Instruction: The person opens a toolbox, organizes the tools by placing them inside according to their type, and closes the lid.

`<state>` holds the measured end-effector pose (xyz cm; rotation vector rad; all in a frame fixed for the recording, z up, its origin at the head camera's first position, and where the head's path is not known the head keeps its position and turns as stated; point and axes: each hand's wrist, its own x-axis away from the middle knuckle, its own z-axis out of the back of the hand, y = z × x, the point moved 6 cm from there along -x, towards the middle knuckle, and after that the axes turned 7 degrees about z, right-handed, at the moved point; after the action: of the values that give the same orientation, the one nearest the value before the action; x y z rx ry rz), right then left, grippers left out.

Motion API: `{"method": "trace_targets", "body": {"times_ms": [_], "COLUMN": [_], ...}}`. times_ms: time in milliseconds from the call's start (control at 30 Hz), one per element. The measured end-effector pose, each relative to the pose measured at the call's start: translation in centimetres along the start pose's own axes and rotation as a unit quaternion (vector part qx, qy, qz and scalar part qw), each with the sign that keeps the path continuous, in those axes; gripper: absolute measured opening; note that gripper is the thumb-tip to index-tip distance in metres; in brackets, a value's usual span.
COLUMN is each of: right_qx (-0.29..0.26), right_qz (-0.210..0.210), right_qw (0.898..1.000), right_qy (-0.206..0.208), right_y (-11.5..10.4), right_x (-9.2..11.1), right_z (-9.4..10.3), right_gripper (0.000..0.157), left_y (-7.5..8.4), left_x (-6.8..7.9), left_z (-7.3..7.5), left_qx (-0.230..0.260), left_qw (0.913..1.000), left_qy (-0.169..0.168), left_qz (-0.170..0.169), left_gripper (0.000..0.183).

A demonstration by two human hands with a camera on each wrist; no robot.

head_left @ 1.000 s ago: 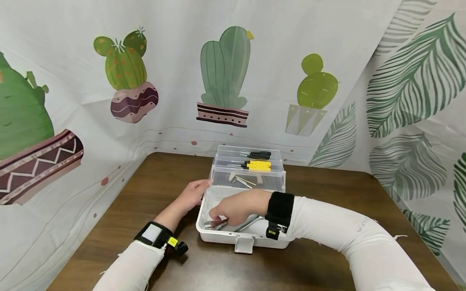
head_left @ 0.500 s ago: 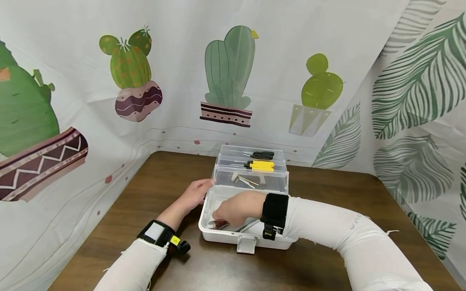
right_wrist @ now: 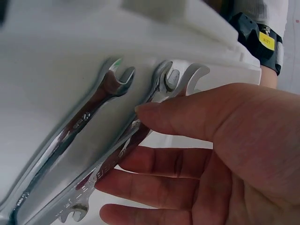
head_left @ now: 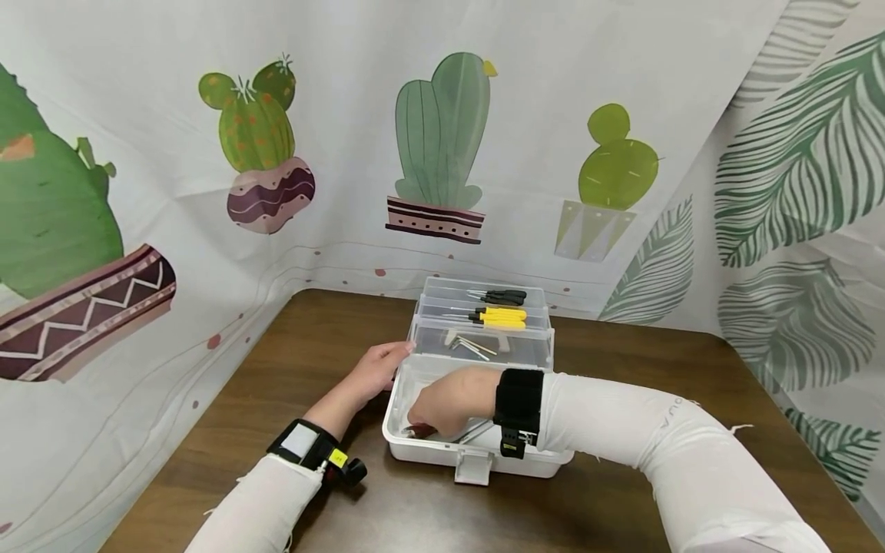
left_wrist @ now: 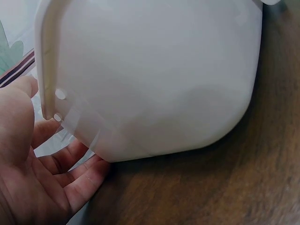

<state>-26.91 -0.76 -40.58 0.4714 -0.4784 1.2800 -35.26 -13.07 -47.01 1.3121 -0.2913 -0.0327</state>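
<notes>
A white plastic toolbox stands with its clear-tray lid folded back. My left hand holds its back left corner; in the left wrist view, the fingers curl at the rear wall and the thumb reaches the rim. My right hand is down inside the box. In the right wrist view, its thumb and fingers pinch a shiny metal wrench that overlaps others, and how many they grip is hard to tell. Another wrench lies apart on the box floor.
Behind the box, clear trays carry yellow-handled screwdrivers, black-handled screwdrivers and hex keys. A latch hangs off the front wall. The brown wooden table meets a cactus-print cloth at the back.
My right hand has sunk a little deeper into the box and its fingers have closed in on the wrenches. The left hand stays at the corner. The head view has shifted slightly.
</notes>
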Motion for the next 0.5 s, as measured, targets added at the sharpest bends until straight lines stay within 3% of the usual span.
{"method": "trace_targets", "body": {"times_ms": [500], "right_qx": [-0.006], "right_qz": [0.009], "right_qw": [1.0], "right_qy": [-0.018], "right_y": [-0.53], "right_x": [-0.62], "right_z": [-0.12], "right_gripper": [0.015], "left_y": [0.04], "left_x": [0.01], "left_z": [-0.1], "left_qx": [0.012], "left_qw": [0.9999], "left_qy": [-0.004], "left_qz": [0.001], "left_gripper": [0.06]}}
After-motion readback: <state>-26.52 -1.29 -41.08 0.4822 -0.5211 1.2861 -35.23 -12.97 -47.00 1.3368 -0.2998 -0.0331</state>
